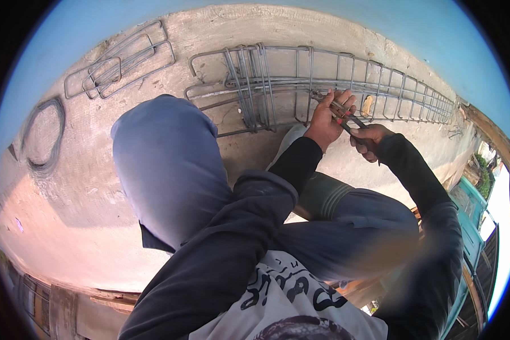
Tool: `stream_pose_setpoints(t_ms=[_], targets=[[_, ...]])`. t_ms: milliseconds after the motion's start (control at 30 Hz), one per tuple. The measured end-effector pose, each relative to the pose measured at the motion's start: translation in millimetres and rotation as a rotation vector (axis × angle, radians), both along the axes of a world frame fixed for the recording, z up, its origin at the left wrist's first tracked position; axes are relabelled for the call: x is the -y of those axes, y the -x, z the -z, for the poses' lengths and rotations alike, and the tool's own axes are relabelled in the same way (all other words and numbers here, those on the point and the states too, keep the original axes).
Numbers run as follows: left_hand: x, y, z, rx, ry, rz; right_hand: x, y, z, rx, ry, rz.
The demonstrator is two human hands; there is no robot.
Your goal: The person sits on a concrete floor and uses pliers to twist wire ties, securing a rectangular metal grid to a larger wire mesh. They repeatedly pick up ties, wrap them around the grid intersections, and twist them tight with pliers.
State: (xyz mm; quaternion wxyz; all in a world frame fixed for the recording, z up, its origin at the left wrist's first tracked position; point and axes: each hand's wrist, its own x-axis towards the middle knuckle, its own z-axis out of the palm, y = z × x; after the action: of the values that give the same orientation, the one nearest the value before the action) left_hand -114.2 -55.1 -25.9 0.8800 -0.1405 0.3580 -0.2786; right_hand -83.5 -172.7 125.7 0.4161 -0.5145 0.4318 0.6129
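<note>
A pair of dark long-handled pliers (354, 120), with some red on the handles, slants across both my hands over the steel rebar cage (300, 85). My right hand (371, 139) is closed around the handle end. My left hand (327, 122) is palm up beside the jaws, its fingers curled about the front part of the tool. Whether a thin tie wire is also in the left fingers, I cannot tell. The jaw end is close to the cage's bars. Several bent stirrups (249, 88) stand bunched together at the cage's left end.
Loose rectangular stirrups (119, 62) lie on the concrete at the far left. Below them is a coil of wire (42, 133). My bent knee (164, 147) rises left of the cage. A small yellowish piece (368, 105) lies among the bars. Teal panels (467, 209) stand beyond the right edge.
</note>
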Motion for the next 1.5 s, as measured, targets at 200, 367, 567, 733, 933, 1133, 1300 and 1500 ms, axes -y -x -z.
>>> stream_pose_setpoints(t_ms=[200, 367, 567, 733, 933, 1133, 1300, 1500], targets=[[3.1, -23.1, -1.3, -0.306, -0.259, 0.176, -25.7, 11.2, 0.2, 0.730, 0.565, -1.615], [-14.4, -19.8, -43.5, -0.229, -0.424, 0.359, 22.5, -5.7, -7.2, 0.076, -0.080, -0.022], [-3.5, 1.2, -3.8, 0.334, -1.307, 0.314, 24.8, 15.0, -0.5, 0.378, -0.068, 0.119], [-26.9, -15.2, -8.2, 0.543, -1.152, 0.599, 81.3, 40.3, 34.1, 0.430, 0.325, -0.240], [-53.4, -32.9, -49.1, 0.494, -0.578, 0.733, 86.7, 52.8, 33.9, 0.516, 0.418, 0.099], [-50.7, -31.8, -52.4, 0.676, -0.349, 0.779, 78.0, 37.5, 59.5, 1.003, 0.583, -0.408], [-54.6, -29.3, -43.6, 0.595, -0.162, 0.741, 7.3, 24.1, 66.8, 0.699, -0.174, 0.481], [-85.1, -39.9, -36.5, 0.675, -0.489, 0.717, -30.7, -6.2, 80.4, 0.812, -0.202, 0.579]])
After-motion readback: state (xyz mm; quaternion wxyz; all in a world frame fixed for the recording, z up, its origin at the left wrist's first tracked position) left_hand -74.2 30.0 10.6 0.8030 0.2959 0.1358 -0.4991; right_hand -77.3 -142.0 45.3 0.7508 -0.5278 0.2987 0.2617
